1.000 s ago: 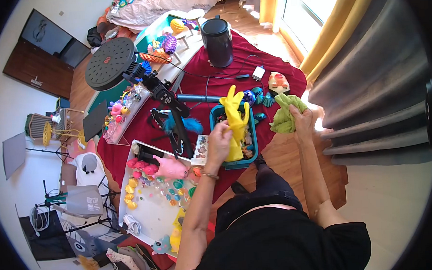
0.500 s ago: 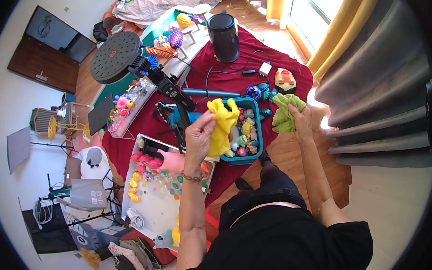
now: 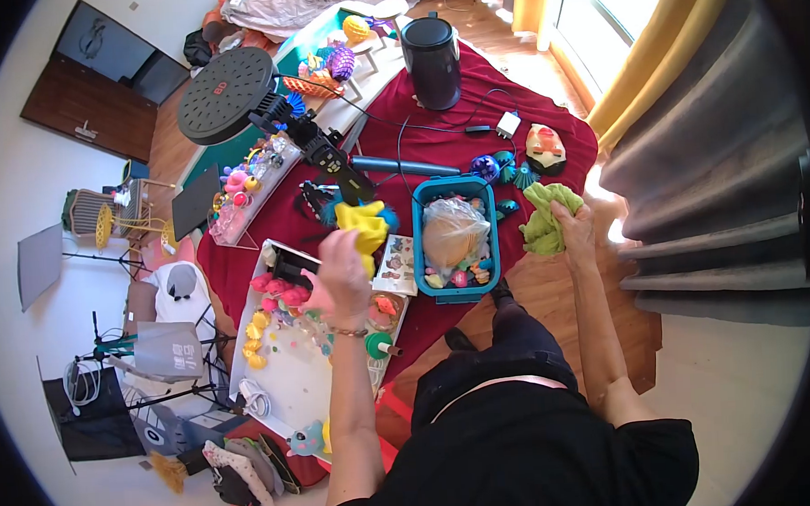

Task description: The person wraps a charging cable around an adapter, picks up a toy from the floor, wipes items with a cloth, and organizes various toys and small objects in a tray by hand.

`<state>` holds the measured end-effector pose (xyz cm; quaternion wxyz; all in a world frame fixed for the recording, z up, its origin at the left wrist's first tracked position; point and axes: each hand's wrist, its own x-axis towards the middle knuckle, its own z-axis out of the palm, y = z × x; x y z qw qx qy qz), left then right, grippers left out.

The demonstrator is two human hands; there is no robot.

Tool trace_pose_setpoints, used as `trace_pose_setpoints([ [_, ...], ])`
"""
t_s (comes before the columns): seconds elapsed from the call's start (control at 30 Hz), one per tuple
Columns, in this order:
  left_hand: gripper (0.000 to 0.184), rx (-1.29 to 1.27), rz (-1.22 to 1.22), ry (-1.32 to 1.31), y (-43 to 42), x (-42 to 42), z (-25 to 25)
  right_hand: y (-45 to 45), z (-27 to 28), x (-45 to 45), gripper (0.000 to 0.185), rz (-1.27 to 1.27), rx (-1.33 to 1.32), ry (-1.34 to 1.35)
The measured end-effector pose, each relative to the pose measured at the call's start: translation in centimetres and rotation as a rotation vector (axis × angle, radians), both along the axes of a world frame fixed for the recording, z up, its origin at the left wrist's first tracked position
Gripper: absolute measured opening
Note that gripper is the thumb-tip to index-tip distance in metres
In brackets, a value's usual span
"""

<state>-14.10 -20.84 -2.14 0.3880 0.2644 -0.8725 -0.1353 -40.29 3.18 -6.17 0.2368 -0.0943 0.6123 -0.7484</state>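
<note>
Pinching a bunched yellow glove (image 3: pixel 361 222) in the left hand (image 3: pixel 340 266), up by the fingertips; too blurred to tell exact finger placement. Held above the inner end of the white tray (image 3: pixel 289 392), left of the blue tub (image 3: pixel 458 295), well apart from it. Wearing a bracelet (image 3: pixel 347 332) on the left wrist.

Gripping a crumpled green cloth (image 3: pixel 543 227) in the right hand (image 3: pixel 577 229), closed between thumb and fingers, off to the right of the tub, just past the table edge in view. Not touching the tub.

In the tub: seeing a clear plastic bag (image 3: pixel 455 232) on top of small toys (image 3: pixel 461 276). Just left of the tub: noting a printed card (image 3: pixel 396 266). In the tray: spotting yellow shells (image 3: pixel 256 341), a pink toy (image 3: pixel 316 296) partly hidden by the left hand, and a white cable (image 3: pixel 255 398).

Past the tub on the red tablecloth (image 3: pixel 482 70): noting a blue ball (image 3: pixel 484 168), a mask (image 3: pixel 544 145), a white plug (image 3: pixel 508 125), a blue tube (image 3: pixel 405 166) and a black canister (image 3: pixel 432 68). Near the glove: seeing a black stand (image 3: pixel 327 156).
</note>
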Motion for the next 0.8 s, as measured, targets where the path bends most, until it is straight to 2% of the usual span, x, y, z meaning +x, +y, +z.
trace_pose_setpoints([
  [0.1, 0.025, 0.100, -0.108, -0.400, 0.5, -1.2, -4.8, -0.2, 0.2, 0.4, 0.018, 0.018, 0.005, -0.010],
  [0.17, 0.023, -0.041, -0.146, -0.542, 1.3, -2.1, -5.8, -0.5, 0.2, 0.4, 0.018, 0.017, -0.005, -0.012],
  [0.27, 0.020, 0.062, -0.127, -0.773, 1.6, -3.6, -4.7, -0.1, 0.2, 0.2, 0.018, 0.056, 0.009, 0.004],
  [0.37, 0.018, -0.163, -0.058, -0.565, 3.0, -5.3, -2.0, 0.6, -0.5, -0.1, 0.018, 0.058, 0.045, 0.009],
  [0.4, 0.019, -0.180, -0.104, -0.432, 3.1, -6.0, -1.8, 0.7, -0.6, -0.1, 0.018, 0.055, 0.064, -0.002],
  [0.5, 0.028, -0.054, -0.378, -0.398, 4.1, -7.7, -0.9, 0.8, -0.8, -0.7, 0.020, 0.016, 0.116, 0.011],
  [0.53, 0.037, -0.026, -0.399, -0.476, 5.2, -8.0, -0.2, 0.7, -1.5, -1.1, 0.021, -0.019, 0.129, 0.039],
  [0.63, 0.036, 0.027, -0.337, -0.628, 6.3, -8.3, -2.3, 0.4, -1.9, -1.9, 0.023, -0.095, 0.127, 0.052],
  [0.77, 0.023, 0.243, -0.401, -0.479, 6.4, -8.0, -4.2, -1.5, -0.5, -2.1, 0.024, -0.101, 0.120, 0.132],
  [0.8, 0.019, 0.230, -0.408, -0.440, 6.3, -8.0, -4.6, -2.5, -0.1, -2.1, 0.024, -0.097, 0.097, 0.170],
])
